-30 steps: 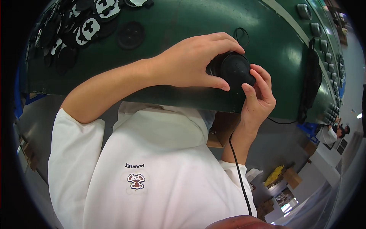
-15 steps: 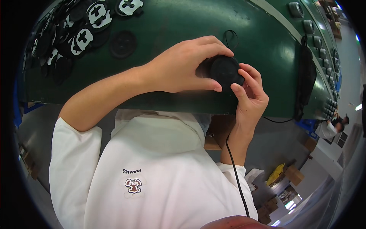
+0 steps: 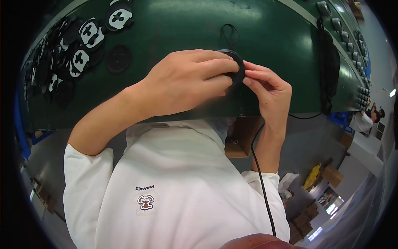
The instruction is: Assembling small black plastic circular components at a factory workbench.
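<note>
A round black disc-shaped part [image 3: 238, 78] is between my hands, above the green table and tilted on edge. My left hand [image 3: 192, 79] reaches across its near face with fingers bent over it, covering most of it; its thumb is hidden. At the opposite rim, my right hand [image 3: 269, 85] pinches the part between thumb and fingertips. Just beyond the part, a thin black cord [image 3: 230, 36] forms a loop on the table. What lies under my left palm cannot be seen.
Black discs with white plates [image 3: 78, 60] are heaped at the left. One plain black disc [image 3: 119, 59] lies apart from them. A black pouch [image 3: 328, 68] rests to the right on the green table [image 3: 174, 29], and grey rings [image 3: 336, 24] line the far right. An open cardboard box [image 3: 240, 139] sits below the edge.
My left hand has closed from a wide grip around the part to fingers laid across it. The part has turned from face-up to tilted, and my right fingers now pinch its rim.
</note>
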`<state>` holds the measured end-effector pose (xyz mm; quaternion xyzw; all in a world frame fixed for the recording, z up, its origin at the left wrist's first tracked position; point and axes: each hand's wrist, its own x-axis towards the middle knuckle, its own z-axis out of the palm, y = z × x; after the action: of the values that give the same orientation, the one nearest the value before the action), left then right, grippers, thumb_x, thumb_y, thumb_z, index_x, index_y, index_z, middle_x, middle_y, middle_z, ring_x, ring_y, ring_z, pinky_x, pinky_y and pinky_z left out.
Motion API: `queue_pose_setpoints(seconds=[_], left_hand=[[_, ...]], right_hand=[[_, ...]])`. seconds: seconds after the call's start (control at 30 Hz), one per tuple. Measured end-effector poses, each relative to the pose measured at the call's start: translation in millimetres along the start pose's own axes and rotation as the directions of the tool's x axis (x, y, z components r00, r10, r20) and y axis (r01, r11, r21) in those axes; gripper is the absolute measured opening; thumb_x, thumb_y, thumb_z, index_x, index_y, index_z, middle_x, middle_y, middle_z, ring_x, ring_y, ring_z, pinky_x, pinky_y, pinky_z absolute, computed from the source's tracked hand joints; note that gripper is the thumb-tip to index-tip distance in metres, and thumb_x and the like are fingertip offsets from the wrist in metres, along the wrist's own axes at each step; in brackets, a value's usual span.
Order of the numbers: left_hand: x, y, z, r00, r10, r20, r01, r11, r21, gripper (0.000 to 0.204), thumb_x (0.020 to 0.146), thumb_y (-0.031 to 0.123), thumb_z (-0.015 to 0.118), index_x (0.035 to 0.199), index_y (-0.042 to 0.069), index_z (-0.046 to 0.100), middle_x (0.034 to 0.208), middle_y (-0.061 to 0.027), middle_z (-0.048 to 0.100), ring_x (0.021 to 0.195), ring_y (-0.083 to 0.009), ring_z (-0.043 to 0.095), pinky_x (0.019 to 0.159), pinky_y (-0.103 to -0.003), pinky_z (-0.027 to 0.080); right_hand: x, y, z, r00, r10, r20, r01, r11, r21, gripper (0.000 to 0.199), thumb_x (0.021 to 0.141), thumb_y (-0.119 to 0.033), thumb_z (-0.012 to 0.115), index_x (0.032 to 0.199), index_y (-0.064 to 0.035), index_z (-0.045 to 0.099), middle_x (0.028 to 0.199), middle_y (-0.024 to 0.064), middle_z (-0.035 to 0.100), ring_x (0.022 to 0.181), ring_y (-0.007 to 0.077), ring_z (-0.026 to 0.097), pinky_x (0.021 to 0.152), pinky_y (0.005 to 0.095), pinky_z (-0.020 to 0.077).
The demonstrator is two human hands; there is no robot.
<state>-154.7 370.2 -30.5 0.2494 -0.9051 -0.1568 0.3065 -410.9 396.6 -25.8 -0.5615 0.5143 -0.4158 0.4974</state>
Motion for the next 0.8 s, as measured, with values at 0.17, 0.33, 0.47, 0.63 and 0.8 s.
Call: queue_pose_setpoints(seconds=[0.17,0.33,0.47,0.63,0.8], left_hand=[[10,10,-10,0.996,0.036,0.079,-0.054,0.969,0.24,0.036,0.095,0.016,0.071,0.129,0.006,0.072,0.144,-0.0071,0.066,0.126,-0.0245,0.064,0.106,-0.035,0.053],[17,18,-21,0.927,0.136,0.349,-0.303,0.819,0.487,0.041,0.096,0.012,0.065,0.137,0.008,0.069,0.155,-0.0126,0.056,0.126,-0.0289,0.059,0.108,-0.035,0.049],[18,13,-18,0.883,0.266,0.388,-0.442,0.75,0.492,0.042,0.094,0.014,0.067,0.136,0.011,0.069,0.154,-0.0123,0.056,0.119,-0.0276,0.058,0.11,-0.035,0.046],[53,-6,-41,0.862,0.125,0.491,-0.437,0.673,0.597,0.031,0.087,0.017,0.071,0.118,0.016,0.07,0.132,-0.0084,0.064,0.103,-0.0218,0.061,0.087,-0.03,0.052],[63,-130,-128,0.947,-0.226,0.227,0.111,0.896,0.43,0.064,0.076,0.008,0.078,0.138,0.013,0.062,0.132,-0.0128,0.062,0.108,-0.0336,0.067,0.09,-0.038,0.059]], right_hand=[[1,5,-4,0.994,-0.106,-0.002,0.105,0.989,-0.101,0.022,0.093,0.015,0.065,0.105,0.0033,0.079,0.111,0.0124,0.08,0.091,0.0185,0.075,0.085,0.0262,0.0596],[18,0,-54,0.936,-0.049,-0.348,0.068,0.997,0.043,0.017,0.101,0.003,0.064,0.112,0.0025,0.076,0.106,0.012,0.078,0.087,0.0176,0.073,0.082,0.0253,0.0584],[40,31,-76,0.923,-0.018,-0.386,0.133,0.952,0.275,0.016,0.104,-0.003,0.063,0.114,0.0023,0.075,0.105,0.012,0.077,0.084,0.0161,0.07,0.079,0.025,0.0569],[29,44,-73,0.901,-0.06,-0.429,0.141,0.977,0.16,0.016,0.105,-0.004,0.063,0.113,0.0018,0.075,0.102,0.0106,0.076,0.081,0.014,0.065,0.075,0.0249,0.0548],[29,34,-62,0.886,-0.045,-0.462,0.099,0.991,0.093,0.016,0.103,-0.003,0.062,0.111,0.0013,0.075,0.1,0.0089,0.076,0.079,0.0124,0.063,0.073,0.0238,0.0534]])
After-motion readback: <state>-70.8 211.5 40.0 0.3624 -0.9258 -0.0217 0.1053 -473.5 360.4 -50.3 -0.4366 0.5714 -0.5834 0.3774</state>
